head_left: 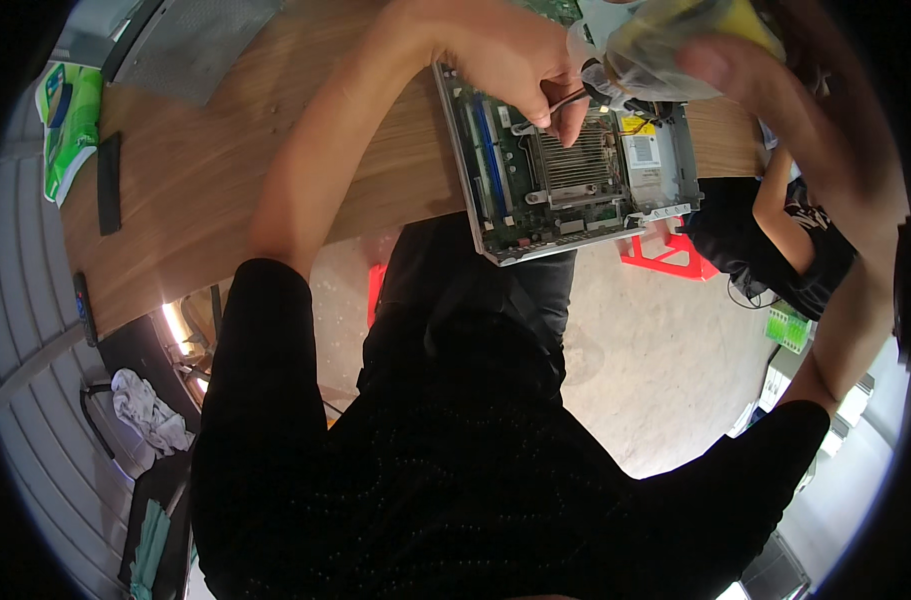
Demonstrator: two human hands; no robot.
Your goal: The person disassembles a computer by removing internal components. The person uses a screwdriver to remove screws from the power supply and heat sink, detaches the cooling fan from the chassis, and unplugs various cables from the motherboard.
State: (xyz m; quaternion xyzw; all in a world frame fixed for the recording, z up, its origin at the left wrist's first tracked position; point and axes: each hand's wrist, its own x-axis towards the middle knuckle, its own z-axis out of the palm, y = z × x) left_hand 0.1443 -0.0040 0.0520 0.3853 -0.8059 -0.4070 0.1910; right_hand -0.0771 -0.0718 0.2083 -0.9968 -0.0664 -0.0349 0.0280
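An open computer case [585,240] with a silver metal frame lies at the table's edge in front of me. Inside it are a finned heat sink [575,165], blue and black memory slots [493,150] and a metal-cased unit with a yellow label [643,150]. My left hand [520,65] is over the case, fingers pinched around a thin metal rod [571,98]. My right hand [720,68] grips a bulky yellow-and-black tool wrapped in clear plastic [665,45]. Its dark end points at the rod; whether they are joined, I cannot tell.
On the wooden table [225,190] lie a grey perforated metal panel [190,50], a green packet [70,125], a black strip [109,185] and a remote control [84,308]. At right is another person's arm [775,210], near a red stool [670,258].
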